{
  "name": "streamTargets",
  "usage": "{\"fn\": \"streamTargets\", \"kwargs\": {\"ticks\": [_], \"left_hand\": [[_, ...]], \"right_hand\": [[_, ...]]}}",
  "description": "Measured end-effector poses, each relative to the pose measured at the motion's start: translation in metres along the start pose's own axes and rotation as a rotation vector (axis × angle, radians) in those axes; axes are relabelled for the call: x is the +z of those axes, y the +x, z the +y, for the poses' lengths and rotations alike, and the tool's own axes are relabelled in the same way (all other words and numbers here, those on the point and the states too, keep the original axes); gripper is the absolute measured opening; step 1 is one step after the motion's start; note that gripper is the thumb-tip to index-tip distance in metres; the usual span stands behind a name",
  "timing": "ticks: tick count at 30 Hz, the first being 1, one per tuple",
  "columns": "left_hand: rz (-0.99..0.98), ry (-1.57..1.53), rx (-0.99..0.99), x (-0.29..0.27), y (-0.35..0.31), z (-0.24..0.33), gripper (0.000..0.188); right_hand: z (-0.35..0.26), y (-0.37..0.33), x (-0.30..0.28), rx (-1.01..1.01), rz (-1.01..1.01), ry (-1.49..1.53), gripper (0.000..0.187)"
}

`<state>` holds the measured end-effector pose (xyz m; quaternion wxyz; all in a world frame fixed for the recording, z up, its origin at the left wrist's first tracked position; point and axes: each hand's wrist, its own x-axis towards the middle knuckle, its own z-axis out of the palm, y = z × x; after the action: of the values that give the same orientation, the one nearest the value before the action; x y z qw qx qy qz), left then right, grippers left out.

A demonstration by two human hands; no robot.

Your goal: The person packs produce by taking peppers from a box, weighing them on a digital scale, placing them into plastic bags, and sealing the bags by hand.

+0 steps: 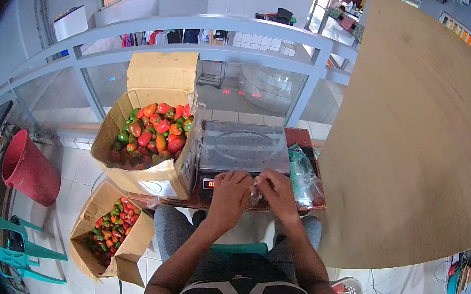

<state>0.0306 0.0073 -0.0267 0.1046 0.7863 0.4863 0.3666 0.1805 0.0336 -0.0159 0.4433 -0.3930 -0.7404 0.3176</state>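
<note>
In front of me, at the near edge of a digital scale (245, 148) with a flat metal-looking plate and a red lit display, both my hands are close together. My left hand (231, 194) is closed, its fingertips at a crumpled clear plastic bag (254, 198). From the other side my right hand (278, 192) pinches the same bag. The bag's lower part hangs between the hands. Nothing lies on the scale's plate. Just right of the scale is a pile of clear and greenish plastic bags (301, 177).
To the left, an open cardboard box (146, 180) of red and green peppers (158, 129) stands beside the scale. Below it, a second box (138, 241) holds more peppers. A red bin (35, 175) and green stool (29, 248) stand farther left. A large brown board (418, 140) rises at right.
</note>
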Motion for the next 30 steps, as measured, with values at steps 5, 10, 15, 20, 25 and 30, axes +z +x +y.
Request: {"fn": "streamTargets", "kwargs": {"ticks": [5, 10, 15, 20, 25, 30], "left_hand": [[-0.023, 0.122, 0.095, -0.001, -0.003, -0.01, 0.022], [-0.089, 0.16, 0.181, -0.008, -0.003, -0.013, 0.015], [-0.115, -0.023, 0.235, -0.019, -0.011, 0.009, 0.018], [-0.104, 0.037, 0.188, -0.016, -0.025, 0.027, 0.021], [-0.06, -0.003, 0.219, -0.016, -0.024, 0.04, 0.02], [-0.084, -0.16, 0.196, -0.01, -0.026, 0.035, 0.016]], "right_hand": [[0.003, 0.004, -0.009, -0.045, -0.239, -0.259, 0.018], [0.001, 0.002, -0.016, -0.155, -0.333, -0.186, 0.017], [0.005, -0.024, -0.014, 0.13, -0.361, 0.199, 0.015], [-0.016, -0.049, -0.017, 0.44, -0.268, 0.575, 0.018], [-0.037, -0.062, -0.025, 0.49, -0.158, 0.916, 0.014], [-0.037, -0.065, -0.029, 0.614, -0.148, 1.06, 0.012]]}}
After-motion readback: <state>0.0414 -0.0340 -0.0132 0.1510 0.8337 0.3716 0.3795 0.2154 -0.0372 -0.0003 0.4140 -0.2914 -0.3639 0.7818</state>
